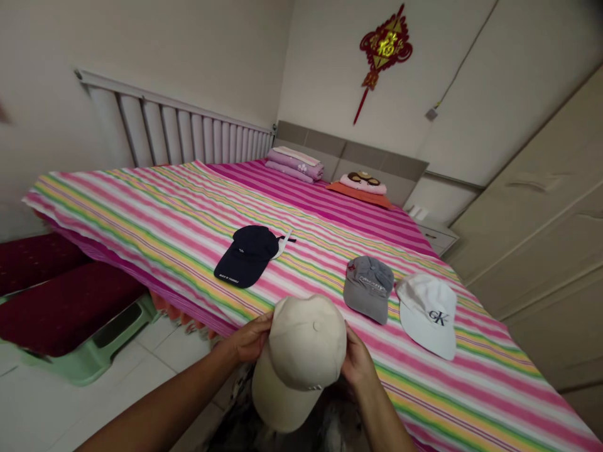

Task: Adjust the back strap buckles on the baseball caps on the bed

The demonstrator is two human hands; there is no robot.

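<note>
Between both hands I hold a cream baseball cap (308,345), its brim pointing down towards me and its crown button facing up. My left hand (253,339) grips the cap's left side, fingers closed on the edge. On the opposite side my right hand (355,358) is closed on the edge too; part of its fingers is hidden behind the cap. Beyond, on the striped bedspread, lies a navy cap (254,251) with a white strap or tag at its back. A grey cap (370,285) with lettering and a white cap (429,311) with dark letters lie to the right.
The bed carries a striped bedspread (155,213). Folded purple bedding (294,166) and a pink pillow-like bundle (362,183) rest near the headboard (325,147). Green stools (98,339) with dark red covers stand at left. A wardrobe (541,238) rises at right, beside a nightstand (436,237).
</note>
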